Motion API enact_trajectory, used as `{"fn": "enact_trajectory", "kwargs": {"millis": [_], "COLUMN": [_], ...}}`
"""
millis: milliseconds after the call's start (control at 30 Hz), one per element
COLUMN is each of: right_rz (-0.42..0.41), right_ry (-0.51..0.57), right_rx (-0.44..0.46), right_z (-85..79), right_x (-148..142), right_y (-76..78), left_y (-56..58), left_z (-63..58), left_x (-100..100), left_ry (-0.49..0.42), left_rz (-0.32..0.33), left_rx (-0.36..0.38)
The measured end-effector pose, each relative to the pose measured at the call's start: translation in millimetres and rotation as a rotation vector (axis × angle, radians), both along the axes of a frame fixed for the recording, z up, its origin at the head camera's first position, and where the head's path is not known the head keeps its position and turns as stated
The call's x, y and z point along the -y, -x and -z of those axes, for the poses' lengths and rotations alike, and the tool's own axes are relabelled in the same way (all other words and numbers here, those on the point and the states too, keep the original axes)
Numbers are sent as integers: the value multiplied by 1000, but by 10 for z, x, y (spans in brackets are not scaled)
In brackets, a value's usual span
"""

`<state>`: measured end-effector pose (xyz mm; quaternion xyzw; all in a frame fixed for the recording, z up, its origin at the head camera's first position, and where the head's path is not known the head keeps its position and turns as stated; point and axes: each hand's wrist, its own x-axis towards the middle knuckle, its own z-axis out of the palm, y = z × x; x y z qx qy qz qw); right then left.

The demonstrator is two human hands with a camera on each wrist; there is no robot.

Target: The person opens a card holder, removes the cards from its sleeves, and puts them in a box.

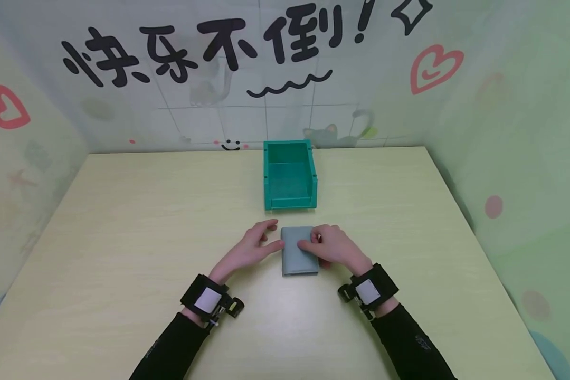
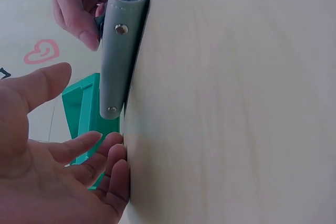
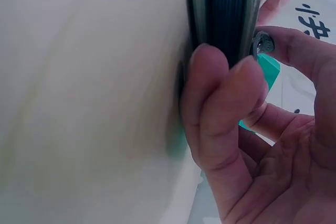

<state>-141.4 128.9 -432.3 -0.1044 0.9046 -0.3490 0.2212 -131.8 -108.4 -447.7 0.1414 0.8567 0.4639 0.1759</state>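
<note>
A grey-blue card holder (image 1: 295,261) lies flat on the table, its spine to the left. Two metal rivets show along that spine (image 2: 111,66) in the left wrist view, and a stack of dark sleeves (image 3: 227,9) fills its inside in the right wrist view. My right hand (image 1: 337,246) pinches the holder at its right edge, thumb on top at a metal snap (image 3: 263,42) and fingers curled against the open side. Beside the spine is my left hand (image 1: 250,248), thumb and fingers spread, thumb tip right at the left edge and nothing in its grasp.
Behind the card holder stands a green open-top bin (image 1: 291,203), near the back edge of the pale wooden table (image 1: 161,211). Printed walls (image 1: 513,158) rise at the back and both sides. Each wrist wears a black strap with a small camera (image 1: 235,307).
</note>
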Motion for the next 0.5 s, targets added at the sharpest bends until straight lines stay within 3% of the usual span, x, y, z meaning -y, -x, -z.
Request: {"fn": "enact_trajectory", "kwargs": {"millis": [200,400,500], "right_rz": [0,-27,-46], "right_ry": [6,-31,-14], "right_rx": [-28,-145,-142], "right_z": [1,20,16], "right_x": [86,124,126], "right_y": [-2,-29,-43], "left_y": [22,63,79], "left_z": [9,1,-8], "left_x": [-69,-131,-116], "left_ry": [1,33,25], "left_rz": [1,10,10], "left_rx": [-8,-34,-28]}}
